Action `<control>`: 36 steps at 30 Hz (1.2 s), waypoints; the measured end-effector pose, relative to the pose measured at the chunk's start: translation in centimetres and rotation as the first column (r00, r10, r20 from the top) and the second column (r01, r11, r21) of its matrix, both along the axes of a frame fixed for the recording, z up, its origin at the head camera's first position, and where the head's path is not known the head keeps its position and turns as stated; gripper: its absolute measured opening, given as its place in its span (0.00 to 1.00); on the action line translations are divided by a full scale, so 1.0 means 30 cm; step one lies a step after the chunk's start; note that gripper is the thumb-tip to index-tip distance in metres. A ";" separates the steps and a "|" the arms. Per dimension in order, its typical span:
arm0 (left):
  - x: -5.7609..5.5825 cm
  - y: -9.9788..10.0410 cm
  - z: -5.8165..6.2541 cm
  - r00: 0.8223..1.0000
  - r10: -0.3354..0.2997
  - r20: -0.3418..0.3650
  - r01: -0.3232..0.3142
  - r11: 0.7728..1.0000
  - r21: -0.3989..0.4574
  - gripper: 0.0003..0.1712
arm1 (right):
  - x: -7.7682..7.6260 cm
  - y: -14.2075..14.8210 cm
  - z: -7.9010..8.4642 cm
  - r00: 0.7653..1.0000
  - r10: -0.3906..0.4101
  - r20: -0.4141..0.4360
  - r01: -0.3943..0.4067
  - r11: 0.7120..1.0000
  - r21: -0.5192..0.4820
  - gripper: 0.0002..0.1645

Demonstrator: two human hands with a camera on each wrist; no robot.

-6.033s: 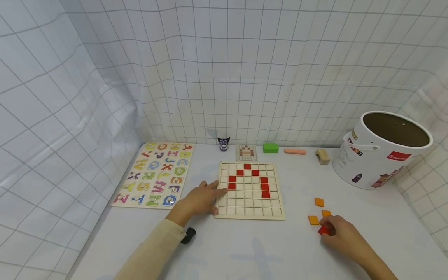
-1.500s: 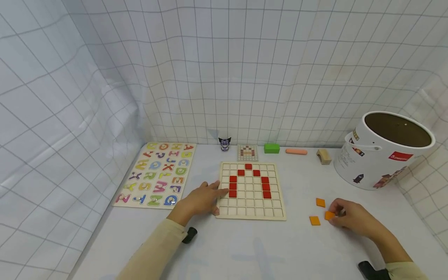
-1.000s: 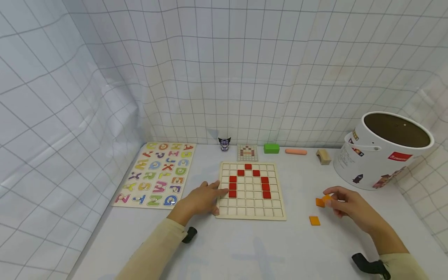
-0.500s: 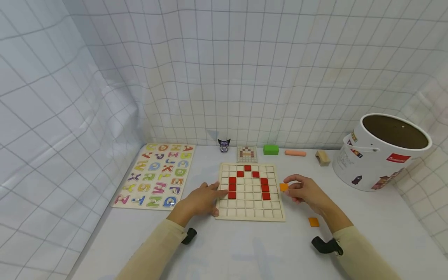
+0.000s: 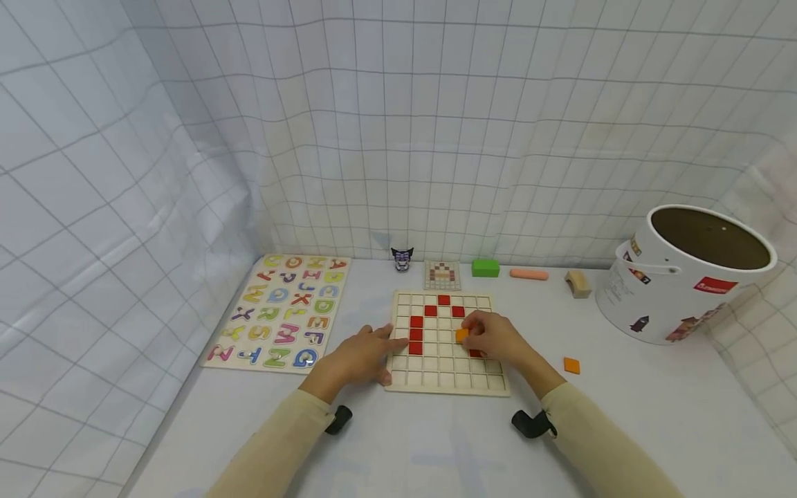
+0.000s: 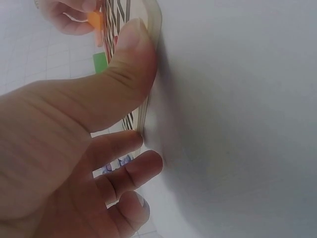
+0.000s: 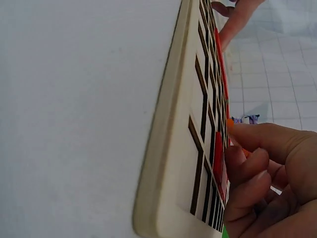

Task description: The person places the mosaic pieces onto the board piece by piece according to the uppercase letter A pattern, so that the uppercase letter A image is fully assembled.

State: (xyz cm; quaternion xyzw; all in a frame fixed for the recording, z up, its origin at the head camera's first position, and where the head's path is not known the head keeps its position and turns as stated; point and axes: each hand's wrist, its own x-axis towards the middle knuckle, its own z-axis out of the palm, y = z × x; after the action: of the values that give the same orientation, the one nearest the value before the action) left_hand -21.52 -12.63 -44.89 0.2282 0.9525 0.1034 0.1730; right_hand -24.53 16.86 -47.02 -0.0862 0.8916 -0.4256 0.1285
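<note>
A pale wooden grid board (image 5: 429, 379) lies on the table, with several red square tiles (image 5: 416, 335) set in an arch shape. My left hand (image 5: 360, 358) rests at its left side, fingers spread, one fingertip beside the left red column. In the left wrist view the thumb (image 6: 131, 59) presses on the board's edge. Between thumb and fingertips my right hand (image 5: 499, 339) pinches an orange square tile (image 5: 461, 335), just at the board's right half, inside the arch. Part of the right red column is hidden behind this hand. Whether the orange tile touches the board I cannot tell.
Another orange tile (image 5: 571, 365) lies right of the board. A pattern card (image 5: 443, 275), small figurine (image 5: 402, 259), green block (image 5: 486, 268), pink stick (image 5: 529, 274) and wooden arch block (image 5: 578, 284) line the back. An alphabet board (image 5: 274, 311) is left, a white bucket (image 5: 679, 297) right.
Over six seconds a red tile was added to the left column. My right hand then picked up an orange tile and carried it left onto the board. My left hand stayed put.
</note>
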 end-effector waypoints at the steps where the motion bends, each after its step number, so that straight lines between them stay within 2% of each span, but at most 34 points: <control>1: -0.001 0.001 -0.001 1.000 -0.002 0.000 0.002 1.000 0.001 0.45 | -0.003 -0.005 -0.003 1.000 0.003 -0.025 -0.002 0.999 0.042 0.14; 5: -0.002 0.004 0.001 1.000 0.004 -0.001 -0.004 1.000 0.000 0.46 | -0.014 -0.019 -0.008 0.996 0.025 -0.087 -0.013 0.991 0.130 0.12; 10: -0.004 0.007 0.008 1.000 0.014 0.004 -0.014 1.000 0.002 0.46 | -0.021 -0.029 -0.003 0.997 0.020 -0.079 -0.006 0.985 0.170 0.12; 16: -0.009 0.013 0.005 1.000 0.018 0.015 -0.017 1.000 -0.008 0.46 | 0.001 0.012 0.023 0.997 0.008 -0.071 0.001 0.990 0.138 0.16; 22: -0.004 0.017 0.008 0.999 0.021 0.029 -0.021 1.000 -0.008 0.45 | 0.077 0.196 0.079 0.992 0.030 -0.121 -0.019 0.995 0.094 0.18; 25: -0.001 0.013 0.012 0.999 0.028 0.027 -0.028 1.000 -0.009 0.45 | 0.120 0.311 0.094 0.994 -0.006 -0.111 0.017 0.994 0.105 0.20; 30: -0.001 0.009 0.010 1.000 0.016 0.015 -0.016 1.000 -0.004 0.46 | 0.189 0.497 0.082 0.993 -0.066 -0.097 0.086 0.973 0.214 0.24; 33: 0.001 0.009 0.010 1.000 0.014 0.014 -0.014 1.000 -0.006 0.46 | 0.214 0.574 0.062 0.994 -0.052 -0.091 0.075 0.960 0.268 0.26; 36: 0.003 0.008 0.010 1.000 0.019 0.015 -0.019 1.000 -0.009 0.46 | 0.226 0.612 0.041 0.999 -0.028 -0.044 0.038 0.965 0.259 0.29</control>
State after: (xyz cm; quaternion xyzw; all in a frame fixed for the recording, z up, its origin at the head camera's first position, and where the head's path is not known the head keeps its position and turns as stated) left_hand -21.42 -12.39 -44.58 0.2175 0.9538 0.1024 0.1800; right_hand -17.74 35.24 -45.79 -0.0622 0.9433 -0.3054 0.1139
